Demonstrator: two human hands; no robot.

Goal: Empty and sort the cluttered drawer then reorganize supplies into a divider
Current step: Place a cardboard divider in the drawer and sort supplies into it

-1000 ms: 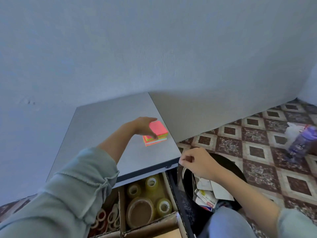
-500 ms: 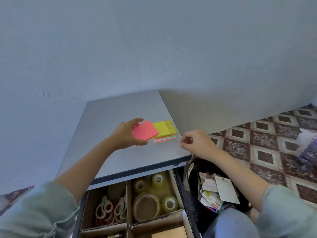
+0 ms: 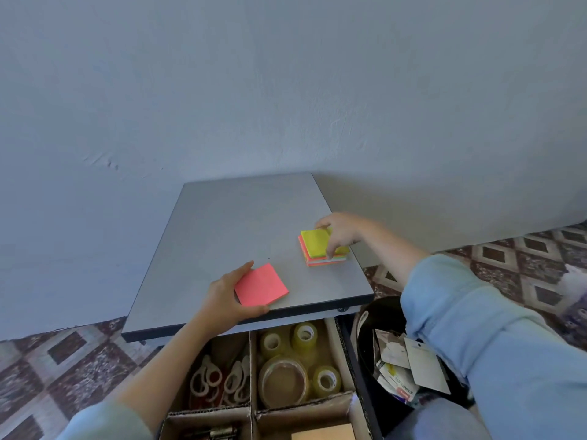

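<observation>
My left hand point(image 3: 224, 300) holds a pink sticky-note pad point(image 3: 261, 284) by its left edge, low over the grey tabletop point(image 3: 228, 223) near the front. My right hand point(image 3: 338, 231) grips the yellow top pad point(image 3: 317, 244) of a multicoloured sticky-note stack point(image 3: 324, 262) at the table's right side. Below the table, the open drawer holds a cardboard divider point(image 3: 252, 411): scissors point(image 3: 219, 379) in the left compartment, tape rolls point(image 3: 293, 360) in the right one.
A black bin point(image 3: 368, 338) with paper scraps and cards stands right of the drawer, partly behind my right sleeve. Patterned floor tiles surround the table. A white and purple object point(image 3: 575, 287) lies at the far right. A plain wall backs the table.
My left hand lifted the pink pad off the stack and drew it left and toward the table's front. My right hand rose from beside the bin and took hold of the yellow pad.
</observation>
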